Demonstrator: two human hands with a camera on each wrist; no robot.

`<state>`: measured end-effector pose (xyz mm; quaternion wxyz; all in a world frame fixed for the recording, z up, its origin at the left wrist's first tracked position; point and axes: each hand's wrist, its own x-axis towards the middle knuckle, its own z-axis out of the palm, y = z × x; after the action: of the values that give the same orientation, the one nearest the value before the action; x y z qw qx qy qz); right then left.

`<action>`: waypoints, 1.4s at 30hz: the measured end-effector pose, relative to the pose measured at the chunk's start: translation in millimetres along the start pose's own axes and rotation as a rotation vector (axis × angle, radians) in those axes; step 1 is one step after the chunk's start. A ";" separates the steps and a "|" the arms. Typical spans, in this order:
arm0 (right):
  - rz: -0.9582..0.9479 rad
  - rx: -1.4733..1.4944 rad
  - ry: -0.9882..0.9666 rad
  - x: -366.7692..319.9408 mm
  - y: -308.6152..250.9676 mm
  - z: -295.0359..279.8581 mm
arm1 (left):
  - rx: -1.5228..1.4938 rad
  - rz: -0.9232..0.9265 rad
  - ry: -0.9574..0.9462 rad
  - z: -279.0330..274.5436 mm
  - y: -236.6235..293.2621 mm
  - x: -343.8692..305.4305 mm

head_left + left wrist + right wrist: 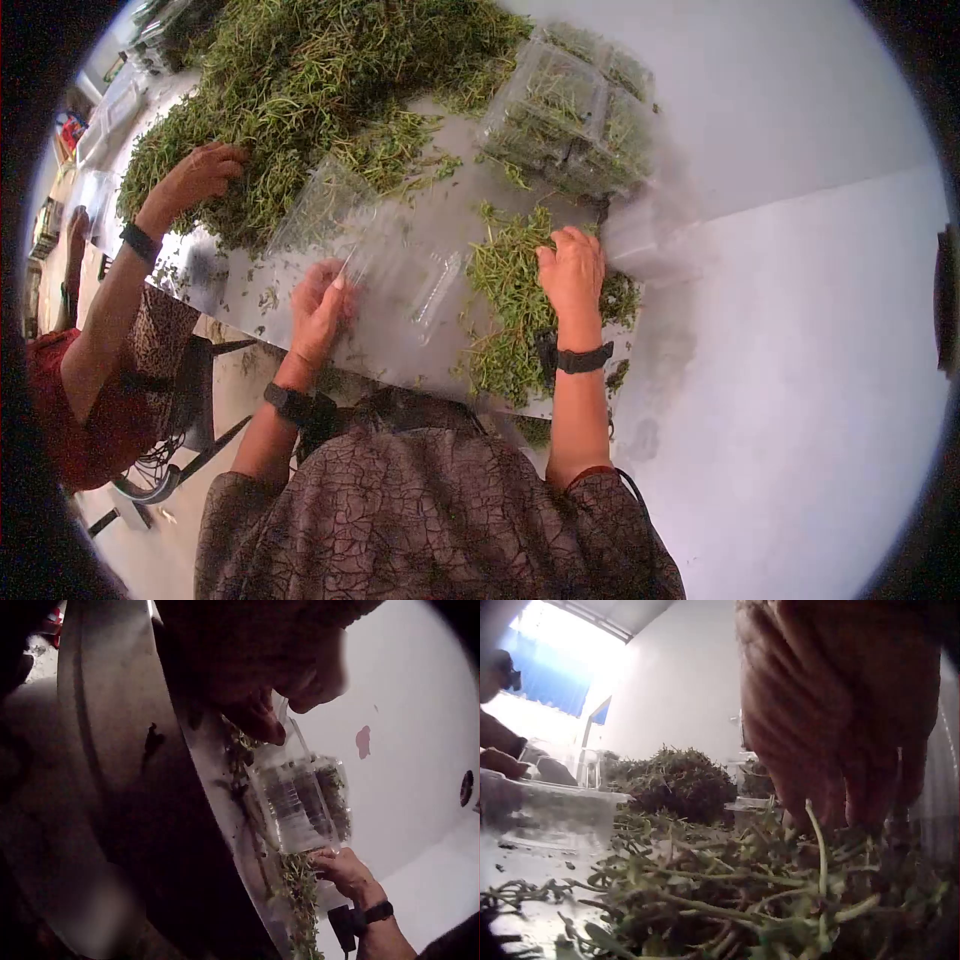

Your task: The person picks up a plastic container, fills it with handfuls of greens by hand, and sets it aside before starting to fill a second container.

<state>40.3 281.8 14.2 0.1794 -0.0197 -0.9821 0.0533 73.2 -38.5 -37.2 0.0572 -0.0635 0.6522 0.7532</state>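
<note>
My left hand [318,310] pinches the near left edge of a clear plastic clamshell box [405,275], thumb on top. The box stands open over the table, its lid [325,210] spread toward the large heap. In the left wrist view the box [300,814] reaches out from the fingers. My right hand [574,275] is at a small pile of leafy green sprigs [505,310] on the table's right. In the right wrist view its fingers [825,787] point down into the sprigs [735,892]; the fingertips are hidden among the stems.
A large heap of the same greens [330,80] covers the back of the table. Filled clear boxes [570,110] are stacked at back right, beside the white wall [800,130]. Another person's hand [200,180] reaches to the heap from the left.
</note>
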 end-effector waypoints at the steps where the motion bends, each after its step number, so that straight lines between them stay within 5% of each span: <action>1: 0.001 0.003 -0.002 0.6 1.8 2.2 | 0.010 0.020 0.001 0.1 -0.8 1.8; 4: 0.036 -0.009 -0.130 -0.2 6.1 7.6 | 0.031 -0.001 0.021 3.6 1.7 1.1; 10: -0.056 0.233 -0.044 4.4 15.0 8.7 | 0.004 -0.017 0.031 3.9 -2.7 2.0; 20: 0.209 0.648 0.095 -0.8 4.2 -28.4 | 0.060 0.022 0.019 1.8 -7.1 3.3; 22: 0.390 0.812 0.032 -0.4 -4.5 -42.4 | -0.002 -0.022 -0.026 -1.8 -10.2 3.9; 29: 0.347 1.042 -0.029 -0.2 -61.8 -81.5 | 0.073 -0.002 -0.012 -0.5 -5.5 5.1; 31: 0.132 1.060 -0.106 -2.3 -77.4 -80.4 | 0.158 0.034 -0.039 -4.2 -9.3 6.0; 35: 0.012 0.793 -0.068 -5.2 -74.0 -52.5 | 0.119 0.028 -0.020 -3.0 -7.6 5.3; 37: 0.114 0.820 -0.042 -3.0 -65.2 -48.0 | 0.108 0.048 -0.026 0.3 -6.2 4.9; 42: 0.139 0.205 -0.024 5.9 -30.3 -26.4 | 0.105 0.045 -0.026 -0.1 -5.6 5.6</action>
<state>43.6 254.6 44.2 0.1645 -0.0688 -0.9699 0.1661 68.7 -37.8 -43.6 0.0518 -0.0360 0.6914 0.7197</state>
